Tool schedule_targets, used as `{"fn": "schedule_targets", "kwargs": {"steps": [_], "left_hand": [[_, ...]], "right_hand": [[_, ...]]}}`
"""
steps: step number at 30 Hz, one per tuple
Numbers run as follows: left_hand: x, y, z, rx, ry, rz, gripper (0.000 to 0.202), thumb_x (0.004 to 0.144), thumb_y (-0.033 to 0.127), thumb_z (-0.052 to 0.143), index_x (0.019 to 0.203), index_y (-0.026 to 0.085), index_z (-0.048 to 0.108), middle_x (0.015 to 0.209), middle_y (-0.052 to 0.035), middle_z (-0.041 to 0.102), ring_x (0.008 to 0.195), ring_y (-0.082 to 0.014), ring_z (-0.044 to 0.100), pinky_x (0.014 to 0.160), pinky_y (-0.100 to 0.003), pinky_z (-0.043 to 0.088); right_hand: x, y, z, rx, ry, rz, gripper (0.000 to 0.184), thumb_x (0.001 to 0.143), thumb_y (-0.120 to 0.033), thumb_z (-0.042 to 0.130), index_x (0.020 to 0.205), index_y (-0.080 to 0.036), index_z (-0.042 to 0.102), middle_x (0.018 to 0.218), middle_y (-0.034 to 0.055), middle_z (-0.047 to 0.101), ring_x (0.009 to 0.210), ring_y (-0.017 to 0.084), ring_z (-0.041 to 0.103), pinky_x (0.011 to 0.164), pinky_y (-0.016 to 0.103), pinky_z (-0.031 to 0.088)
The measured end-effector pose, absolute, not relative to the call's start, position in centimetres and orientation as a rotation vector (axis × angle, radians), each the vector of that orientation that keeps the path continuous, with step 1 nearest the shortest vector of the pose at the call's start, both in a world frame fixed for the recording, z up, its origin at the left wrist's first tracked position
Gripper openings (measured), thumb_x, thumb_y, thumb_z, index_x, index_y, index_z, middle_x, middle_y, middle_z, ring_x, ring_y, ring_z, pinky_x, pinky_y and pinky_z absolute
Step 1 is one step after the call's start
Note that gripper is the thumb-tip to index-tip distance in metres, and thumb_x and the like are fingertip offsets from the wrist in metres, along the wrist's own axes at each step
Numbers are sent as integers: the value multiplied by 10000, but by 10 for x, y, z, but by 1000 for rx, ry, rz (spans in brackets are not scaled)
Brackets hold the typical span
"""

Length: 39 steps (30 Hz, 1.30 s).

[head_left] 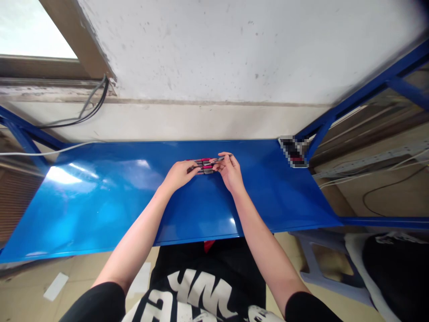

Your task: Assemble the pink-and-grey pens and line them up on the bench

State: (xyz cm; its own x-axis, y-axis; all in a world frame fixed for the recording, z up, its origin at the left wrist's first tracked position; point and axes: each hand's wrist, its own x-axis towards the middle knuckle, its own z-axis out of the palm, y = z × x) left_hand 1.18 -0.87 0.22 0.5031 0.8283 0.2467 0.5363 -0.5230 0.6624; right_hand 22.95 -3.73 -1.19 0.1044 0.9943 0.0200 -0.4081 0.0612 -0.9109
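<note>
A small bundle of dark pens with red parts rests on the blue metal shelf, near its middle toward the back. My left hand has its fingers curled round the bundle's left end. My right hand pinches the right end, where one dark pen tip sticks out to the right. Both forearms reach in from below.
A white wall rises behind the shelf. Black and white cables hang at the left by a window frame. A blurred small object sits at the shelf's back right corner. Blue rack beams and more cables lie to the right.
</note>
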Motion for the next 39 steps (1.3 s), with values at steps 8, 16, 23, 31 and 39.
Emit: {"fn": "schedule_targets", "kwargs": {"steps": [8, 16, 23, 31, 39], "left_hand": [[11, -9, 3, 2263, 1110, 760, 185, 978, 310, 608, 953, 197, 752, 900, -54, 779, 784, -197, 700, 747, -305, 502], [13, -10, 8, 2290, 1105, 748, 269, 1014, 333, 556, 928, 207, 777, 895, -58, 790, 812, -212, 713, 762, -319, 496], [12, -10, 7, 2293, 1117, 732, 253, 1004, 319, 573, 932, 203, 786, 894, -61, 796, 798, -212, 714, 748, -317, 499], [12, -9, 3, 2267, 1114, 757, 162, 964, 271, 636, 964, 194, 778, 893, -55, 792, 803, -205, 722, 747, -298, 506], [13, -10, 7, 2290, 1120, 745, 216, 990, 296, 602, 941, 195, 787, 880, -58, 794, 788, -207, 713, 731, -299, 483]], "right_hand": [[230, -37, -13, -921, -858, 1271, 365, 913, -617, 662, 1018, -271, 617, 844, 15, 779, 641, 139, 682, 638, 274, 544], [230, -37, -14, -899, -849, 1292, 359, 916, -614, 663, 1023, -272, 627, 858, 14, 781, 657, 138, 695, 631, 267, 542], [230, -37, -14, -915, -836, 1291, 367, 915, -620, 660, 1024, -272, 624, 858, 14, 781, 657, 137, 698, 643, 271, 551], [230, -37, -14, -894, -837, 1309, 381, 897, -624, 682, 1011, -264, 631, 868, 20, 792, 656, 136, 700, 637, 264, 549], [230, -37, -15, -899, -881, 1319, 357, 916, -611, 664, 1015, -269, 630, 870, 15, 781, 670, 142, 708, 649, 273, 560]]}}
